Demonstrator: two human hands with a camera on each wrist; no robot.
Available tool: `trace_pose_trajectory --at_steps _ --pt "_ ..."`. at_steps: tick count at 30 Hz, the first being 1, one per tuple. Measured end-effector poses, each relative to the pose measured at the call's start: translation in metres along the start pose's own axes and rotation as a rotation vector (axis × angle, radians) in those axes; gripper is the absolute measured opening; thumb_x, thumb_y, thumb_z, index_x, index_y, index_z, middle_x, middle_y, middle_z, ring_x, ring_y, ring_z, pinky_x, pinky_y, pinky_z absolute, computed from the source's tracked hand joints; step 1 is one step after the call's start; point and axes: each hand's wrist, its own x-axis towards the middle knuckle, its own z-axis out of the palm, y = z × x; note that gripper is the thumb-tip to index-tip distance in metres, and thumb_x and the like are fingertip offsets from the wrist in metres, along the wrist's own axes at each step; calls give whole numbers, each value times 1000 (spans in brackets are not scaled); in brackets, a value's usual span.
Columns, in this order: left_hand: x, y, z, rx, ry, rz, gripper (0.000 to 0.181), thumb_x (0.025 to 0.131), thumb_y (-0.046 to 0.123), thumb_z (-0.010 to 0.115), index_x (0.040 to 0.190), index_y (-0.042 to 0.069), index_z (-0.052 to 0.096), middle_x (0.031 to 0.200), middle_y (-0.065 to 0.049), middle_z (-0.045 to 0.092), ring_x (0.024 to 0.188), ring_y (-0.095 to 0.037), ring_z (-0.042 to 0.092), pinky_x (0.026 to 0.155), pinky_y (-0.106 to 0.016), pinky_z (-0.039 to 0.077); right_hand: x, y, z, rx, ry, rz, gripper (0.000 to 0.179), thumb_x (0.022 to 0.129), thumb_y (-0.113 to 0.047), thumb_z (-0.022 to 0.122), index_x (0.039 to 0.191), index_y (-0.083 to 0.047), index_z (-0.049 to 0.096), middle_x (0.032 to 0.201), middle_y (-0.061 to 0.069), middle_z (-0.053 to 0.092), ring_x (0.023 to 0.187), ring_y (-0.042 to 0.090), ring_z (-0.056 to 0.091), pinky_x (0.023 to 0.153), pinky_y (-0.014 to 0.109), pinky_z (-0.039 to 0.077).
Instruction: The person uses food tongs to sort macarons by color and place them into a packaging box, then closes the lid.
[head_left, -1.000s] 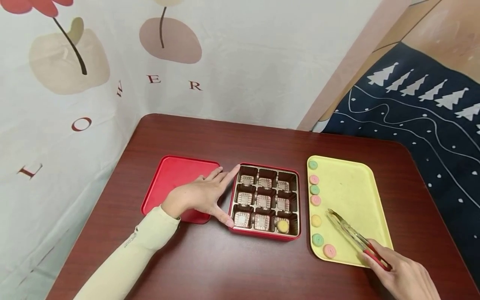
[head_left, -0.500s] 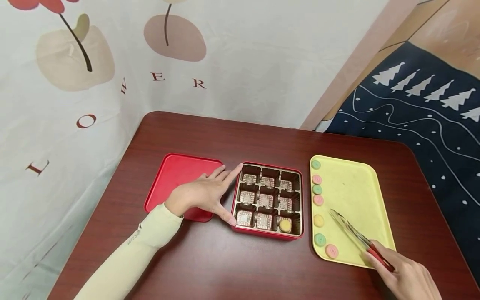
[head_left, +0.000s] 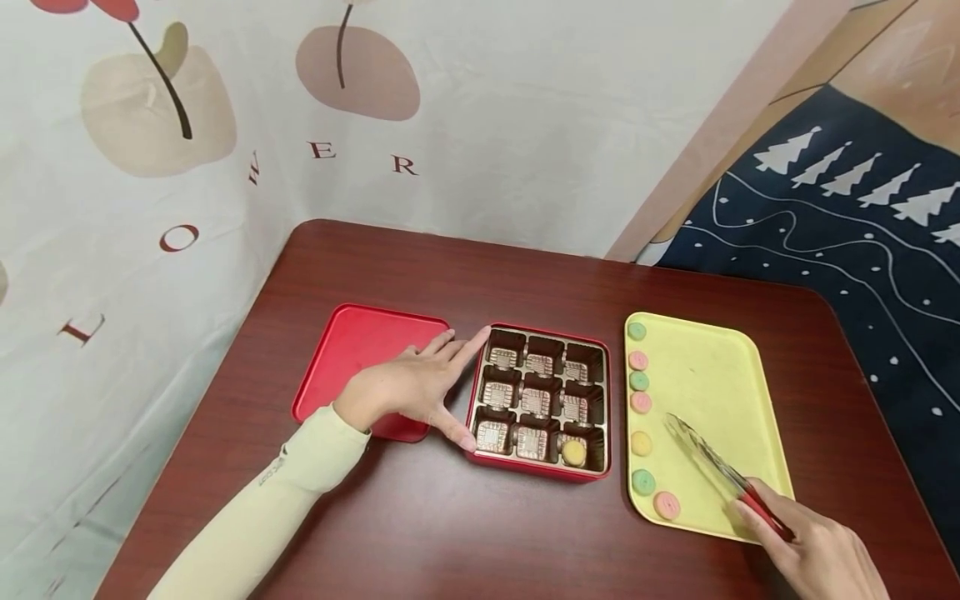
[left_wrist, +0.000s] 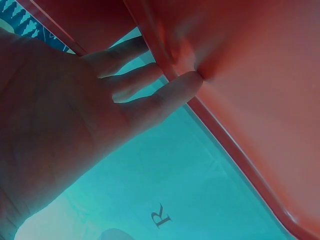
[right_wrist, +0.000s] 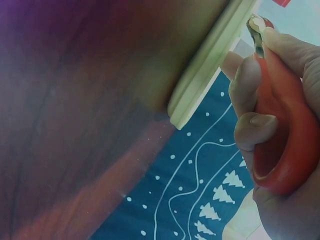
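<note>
In the head view my left hand [head_left: 411, 387] has its thumb and index finger spread along the left side of a red box [head_left: 540, 472]. Its other fingers reach over a red lid [head_left: 356, 346]. Square brown compartments fill the box, and the front right one holds a yellow round sweet [head_left: 573, 453]. My right hand [head_left: 828, 550] grips red-handled metal tongs [head_left: 723, 468] above a yellow tray [head_left: 723, 375]. Their tips lie to the right of another yellow sweet [head_left: 641, 443], apart from it. The right wrist view shows fingers curled round the red handle [right_wrist: 295, 112].
Green sweets, such as one near the front [head_left: 642, 482], and pink sweets, such as the frontmost [head_left: 667, 505], line the tray's left edge. A dark red table [head_left: 465, 542] carries everything. Patterned cloths [head_left: 525, 125] hang behind it.
The head view has shifted slightly. The tongs' arms look closer together than one second ago. My left hand stays at the box, and the sweets have not moved.
</note>
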Motion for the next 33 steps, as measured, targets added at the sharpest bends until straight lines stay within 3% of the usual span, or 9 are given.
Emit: trace_pose_trajectory --at_steps 4,10,16,21,25,30,33 --pt "0 0 0 1 0 -1 160 68 78 92 174 28 -16 179 -24 14 166 -41 -2 126 -73 10 4 -1 -4 -1 11 -8 43 80 -25 98 114 -5 83 95 16 81 59 18 66 49 29 42" --pt "1 0 0 13 -6 -8 161 68 80 91 174 29 -19 180 -19 13 166 -40 -3 126 -72 10 13 -5 -12 6 19 -28 37 84 -23 95 116 -8 83 78 6 75 57 1 42 48 24 30" --pt "1 -1 0 23 -9 -2 161 68 81 90 173 28 -20 181 -14 15 166 -40 -2 127 -71 10 25 -11 -15 -23 -6 -23 38 81 -19 95 115 -7 83 76 0 73 58 3 44 50 23 32" --pt "2 -1 1 25 -8 -1 160 69 80 90 174 28 -19 181 -14 15 166 -40 -2 126 -72 11 32 -17 -13 -52 -40 -56 39 81 -15 95 118 -6 83 71 -11 61 60 3 37 54 20 26" --pt "4 -1 1 28 -11 2 160 69 81 90 174 28 -19 181 -13 15 166 -40 -2 126 -72 11 36 -19 -12 -42 -42 -84 40 82 -15 94 119 -6 83 84 -1 75 61 2 38 55 20 27" --pt "2 0 1 32 -8 3 161 68 81 90 174 26 -19 181 -14 15 166 -40 -1 126 -72 10 45 -22 -11 6 -1 -175 38 99 -41 82 119 -9 83 88 0 78 60 1 42 52 23 33" --pt "0 1 0 33 -5 4 161 68 80 90 174 27 -18 180 -14 15 166 -40 -1 126 -72 10 51 -27 -8 34 7 -215 46 104 -53 73 120 -12 83 81 -10 72 59 -1 41 52 23 34"
